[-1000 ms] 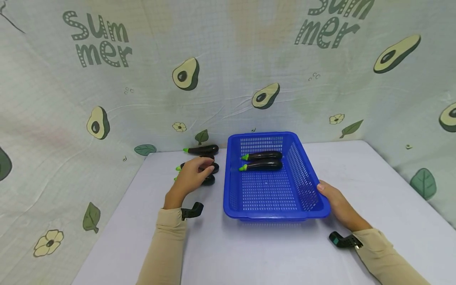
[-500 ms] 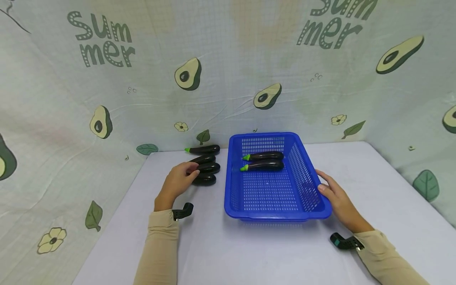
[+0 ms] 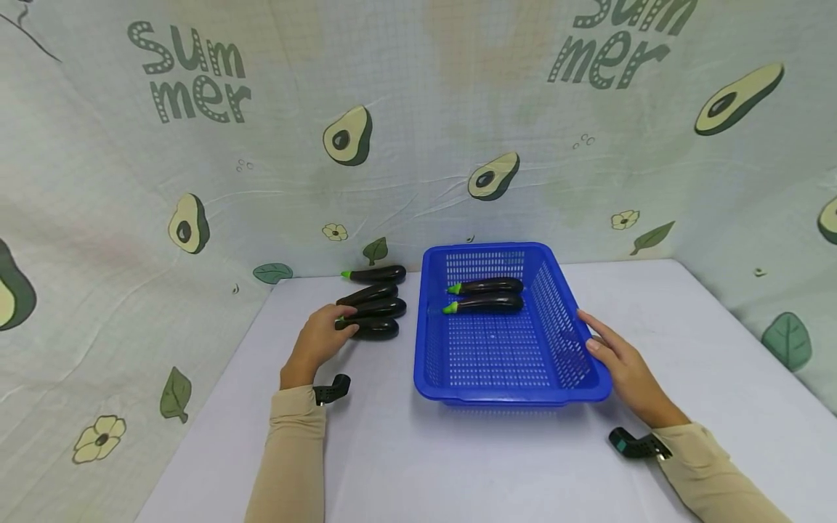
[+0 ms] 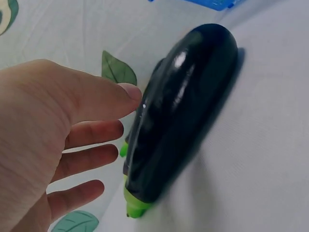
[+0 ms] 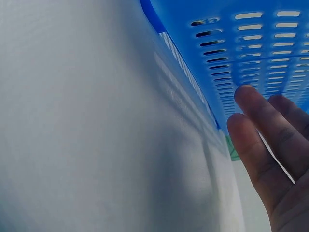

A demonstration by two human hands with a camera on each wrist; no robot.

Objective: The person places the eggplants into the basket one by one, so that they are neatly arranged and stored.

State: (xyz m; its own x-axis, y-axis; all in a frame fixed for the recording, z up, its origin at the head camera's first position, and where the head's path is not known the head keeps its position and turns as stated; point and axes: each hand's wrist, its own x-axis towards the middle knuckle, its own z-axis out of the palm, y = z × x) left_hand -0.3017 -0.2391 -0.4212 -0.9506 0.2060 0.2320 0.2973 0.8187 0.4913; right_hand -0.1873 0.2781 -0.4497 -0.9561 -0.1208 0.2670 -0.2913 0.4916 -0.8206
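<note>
My left hand (image 3: pixel 317 338) is at the stem ends of a row of several dark eggplants left of the basket. In the left wrist view its fingers are spread and fairly straight, and the thumb tip is right at the side of the nearest eggplant (image 4: pixel 188 106). Another eggplant (image 3: pixel 379 308) lies just behind that one. My right hand (image 3: pixel 624 367) rests at the right side of a blue plastic basket (image 3: pixel 503 397), thumb at the rim. The right wrist view shows straight fingers (image 5: pixel 260 169) against its slotted wall. Two eggplants (image 3: pixel 490 303) lie side by side inside the basket.
A further eggplant (image 3: pixel 375 274) lies at the back edge of the white table (image 3: pixel 471 465). Behind the table hangs a cloth (image 3: pixel 418 131) printed with avocados and leaves. Each wrist wears a black camera mount (image 3: pixel 332 390).
My left hand has drawn back left and down from over the eggplants to the stem ends of the front ones. My right hand's fingers have straightened forward along the basket's side.
</note>
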